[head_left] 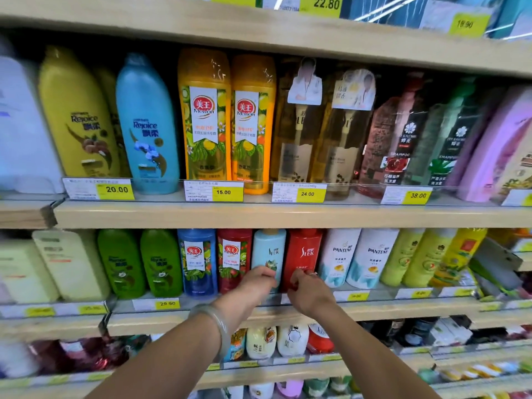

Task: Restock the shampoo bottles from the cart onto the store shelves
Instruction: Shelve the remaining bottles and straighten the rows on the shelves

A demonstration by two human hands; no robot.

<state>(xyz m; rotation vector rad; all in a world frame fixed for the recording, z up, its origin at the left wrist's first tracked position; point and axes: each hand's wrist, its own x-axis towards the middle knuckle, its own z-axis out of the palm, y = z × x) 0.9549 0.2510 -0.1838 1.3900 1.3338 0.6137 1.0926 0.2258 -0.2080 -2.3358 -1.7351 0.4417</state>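
Both hands reach to the second shelf [374,311] from the bottom of the view, where the shampoo stands in a tight upright row. The left hand [254,280], with a pale bangle [214,321] on its wrist, curls its fingers round the lower part of the pale blue bottle [269,249]. The right hand [306,290], with a ring [313,273] on one finger, pinches the lower front of the red Slek bottle [305,249], thumb and fingers bent against it. These two bottles stand touching, side by side, near the shelf's front edge. Whether either is lifted off the board cannot be told, since the hands hide their bases. Just left of the pale blue bottle is a red Mewon bottle [234,254], then a dark blue one [197,260] and two green bottles [123,263] farther left. Right of the red Slek bottle stand two white Pantene bottles [339,254], then yellow-green bottles [403,254]. On the shelf above are a yellow Rejoice bottle [77,116], a blue Rejoice bottle [146,125], two orange Mewon bottles [204,116] and clear amber bottles [296,145], with yellow price tags [227,192] along the edge. Lower shelves hold more bottles, blurred.
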